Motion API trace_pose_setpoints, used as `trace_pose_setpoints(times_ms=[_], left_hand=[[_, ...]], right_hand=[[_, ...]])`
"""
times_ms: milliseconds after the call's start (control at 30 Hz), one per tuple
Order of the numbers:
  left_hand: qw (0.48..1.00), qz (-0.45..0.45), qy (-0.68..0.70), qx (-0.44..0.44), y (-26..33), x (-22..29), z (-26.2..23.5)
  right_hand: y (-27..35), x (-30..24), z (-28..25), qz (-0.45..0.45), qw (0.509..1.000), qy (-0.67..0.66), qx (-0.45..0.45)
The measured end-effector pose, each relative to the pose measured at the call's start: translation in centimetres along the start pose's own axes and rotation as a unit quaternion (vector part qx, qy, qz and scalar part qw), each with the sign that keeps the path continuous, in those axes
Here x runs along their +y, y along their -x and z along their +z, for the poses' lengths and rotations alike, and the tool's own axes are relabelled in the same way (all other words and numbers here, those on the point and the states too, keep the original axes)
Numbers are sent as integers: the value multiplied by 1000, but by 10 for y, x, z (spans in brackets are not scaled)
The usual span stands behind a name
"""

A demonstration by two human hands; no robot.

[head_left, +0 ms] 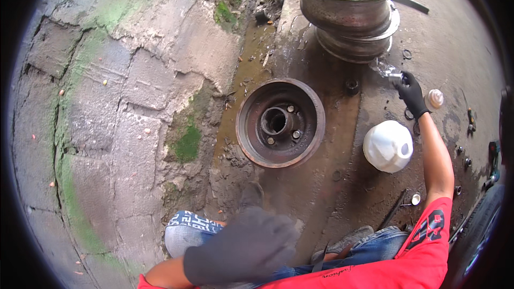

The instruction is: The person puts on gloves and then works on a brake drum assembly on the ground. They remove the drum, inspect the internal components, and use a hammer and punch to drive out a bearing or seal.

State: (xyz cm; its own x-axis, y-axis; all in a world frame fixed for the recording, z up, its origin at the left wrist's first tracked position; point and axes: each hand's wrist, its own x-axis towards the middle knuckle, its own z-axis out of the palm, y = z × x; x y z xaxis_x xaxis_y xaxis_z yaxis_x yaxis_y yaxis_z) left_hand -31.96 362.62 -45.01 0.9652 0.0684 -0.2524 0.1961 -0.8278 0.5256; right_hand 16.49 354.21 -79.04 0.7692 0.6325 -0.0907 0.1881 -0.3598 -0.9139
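Note:
My right hand, in a dark glove, reaches far out to the right. Its fingers are closed around a small shiny metal cylinder, beside a crumpled clear plastic bag. Low in the middle, my left hand is a grey-gloved blur over my legs, its fingers smeared by motion. Ahead of it on the wet ground lies a rusty brake drum, hub up, with several bolts around its hollow centre. A white plastic jug rests just below my right hand. Next to that wrist stands a small round tub.
Two stacked wheel rims stand at the far side. A dark cylindrical part sits between them and the drum. Cracked, mossy paving fills the left. Several small parts and a tool lie at right, near a tyre.

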Motion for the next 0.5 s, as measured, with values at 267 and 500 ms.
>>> trace_pose_setpoints(times_ms=[267, 500], left_hand=[[967, -116, 101, 205, -38, -68, -21], [945, 62, -31, 320, -71, -84, -20]], right_hand=[[76, -180, 19, 24, 857, -484, -178], [143, -274, 93, -258, 912, -203, -245]])
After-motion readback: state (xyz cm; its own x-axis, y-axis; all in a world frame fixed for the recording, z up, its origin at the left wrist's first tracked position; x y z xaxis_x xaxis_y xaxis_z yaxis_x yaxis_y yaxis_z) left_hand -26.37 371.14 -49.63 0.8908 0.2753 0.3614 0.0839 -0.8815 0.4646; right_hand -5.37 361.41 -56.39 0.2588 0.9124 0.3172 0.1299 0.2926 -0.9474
